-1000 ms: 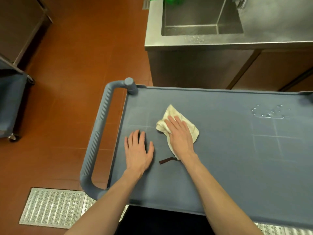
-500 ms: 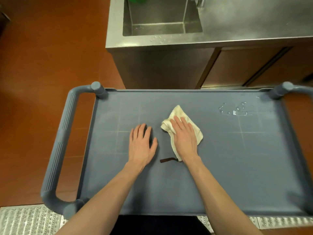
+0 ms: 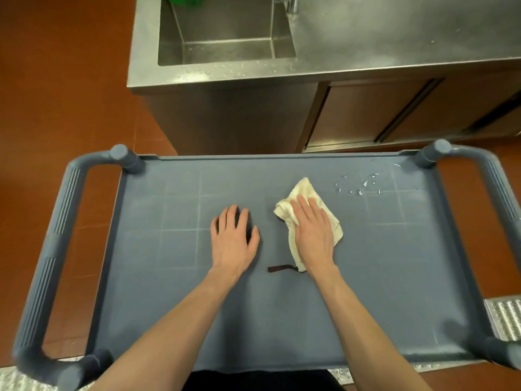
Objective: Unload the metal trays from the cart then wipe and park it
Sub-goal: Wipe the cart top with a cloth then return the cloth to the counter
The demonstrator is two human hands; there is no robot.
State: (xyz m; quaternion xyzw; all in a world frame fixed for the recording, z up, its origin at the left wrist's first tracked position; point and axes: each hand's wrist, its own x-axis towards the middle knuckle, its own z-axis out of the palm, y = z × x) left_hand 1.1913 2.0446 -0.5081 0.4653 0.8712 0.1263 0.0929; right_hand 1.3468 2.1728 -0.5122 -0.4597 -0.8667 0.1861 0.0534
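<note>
A blue-grey plastic cart [image 3: 158, 277] fills the lower view, with a flat top shelf and a looped handle at each end. My left hand [image 3: 232, 239] lies flat on the shelf near its middle, fingers straight. My right hand [image 3: 313, 232] presses flat on a cream cloth [image 3: 303, 190] spread on the shelf, to the right of my left hand. A dark loop tag [image 3: 277, 268] trails from the cloth's near corner. Water drops [image 3: 363, 187] sit on the shelf at the far right. No metal trays show in view.
A stainless steel counter [image 3: 394, 38] with a sink basin [image 3: 225, 32] stands just beyond the cart's far edge. Cabinet doors [image 3: 366, 114] sit below it. Red-brown floor [image 3: 56, 94] spreads to the left. A metal floor grate [image 3: 504, 317] lies at the lower right.
My view has swung right, bringing the cart's right handle and the counter into frame. My right hand has slid the cloth a little rightward toward the water drops. My left hand has stayed put.
</note>
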